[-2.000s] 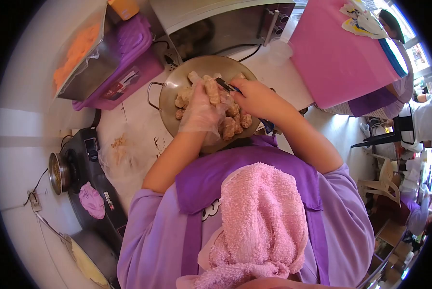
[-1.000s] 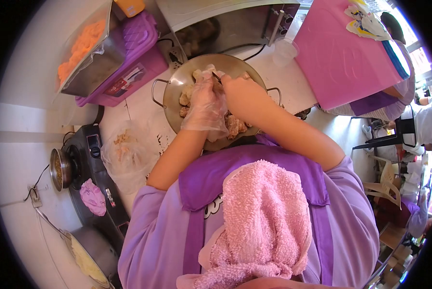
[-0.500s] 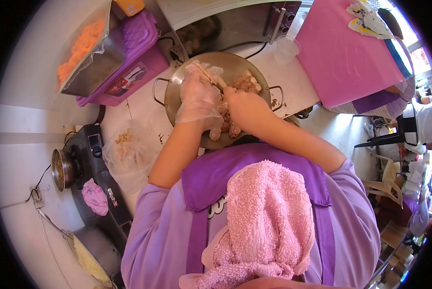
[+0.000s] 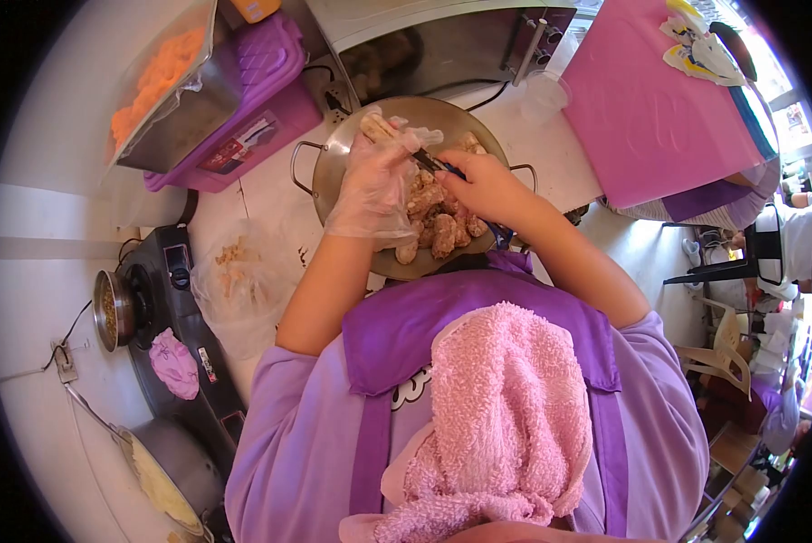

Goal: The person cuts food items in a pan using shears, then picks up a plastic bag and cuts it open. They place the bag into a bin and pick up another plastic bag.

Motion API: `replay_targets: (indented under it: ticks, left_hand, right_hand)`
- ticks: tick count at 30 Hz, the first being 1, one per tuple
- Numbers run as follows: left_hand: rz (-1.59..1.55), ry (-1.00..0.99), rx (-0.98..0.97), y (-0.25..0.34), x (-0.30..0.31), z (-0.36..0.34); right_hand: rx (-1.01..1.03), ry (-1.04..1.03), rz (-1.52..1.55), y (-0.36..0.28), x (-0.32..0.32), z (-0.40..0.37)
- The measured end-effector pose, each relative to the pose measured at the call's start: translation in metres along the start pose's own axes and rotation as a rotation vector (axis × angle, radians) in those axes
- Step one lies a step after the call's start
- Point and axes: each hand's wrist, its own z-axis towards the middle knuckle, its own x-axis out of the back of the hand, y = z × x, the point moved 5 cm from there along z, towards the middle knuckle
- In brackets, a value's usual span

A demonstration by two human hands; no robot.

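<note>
A round metal pan (image 4: 334,167) with two handles sits on the white counter and holds several browned fried pieces (image 4: 442,231). My left hand (image 4: 374,185), in a thin clear plastic glove, grips one long fried piece (image 4: 376,127) above the pan's far side. My right hand (image 4: 483,185) is bare and holds a dark pair of scissors (image 4: 438,163), whose blades point at the piece in my left hand. A pink towel (image 4: 506,407) hangs down my purple apron below.
A purple lidded box (image 4: 261,90) and a steel tray of orange food (image 4: 157,77) stand at the left back. A steel appliance (image 4: 433,41) stands behind the pan. A plastic bag with crumbs (image 4: 238,271) lies left, beside a black cooker (image 4: 166,299). A pink board (image 4: 650,109) is right.
My left hand lifted one fried piece from the pile toward the pan's far edge. My right hand followed with the scissors, then drew back slightly toward me.
</note>
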Motion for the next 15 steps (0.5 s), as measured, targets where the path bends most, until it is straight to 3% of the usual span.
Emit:
replay_targets:
  ticks: [5,7,9,11,12,14,15]
  left_hand:
    - [0.079,0.101,-0.040,0.011,0.012,0.001]
    - [0.090,0.042,-0.026,0.012,0.007,-0.003]
    - [0.102,-0.018,-0.007,0.011,0.000,-0.006]
    - [-0.396,-0.272,0.244,0.004,-0.020,-0.010]
    - [-0.394,-0.274,0.245,0.003,-0.029,-0.013]
    - [-0.408,-0.015,0.280,-0.003,-0.036,-0.018]
    - [-0.408,-0.018,0.280,-0.006,-0.034,-0.017]
  right_hand:
    - [0.036,0.055,0.038,0.006,0.021,0.002]
    - [0.013,0.112,0.099,0.005,0.028,0.006]
    - [0.190,0.260,0.007,-0.015,0.037,0.006]
    - [0.201,0.280,-0.037,-0.024,0.033,0.011]
    - [0.214,0.299,-0.082,-0.028,0.031,0.013]
    - [0.187,0.338,-0.127,-0.027,0.027,0.015]
    - [0.158,0.373,-0.172,-0.027,0.026,0.016]
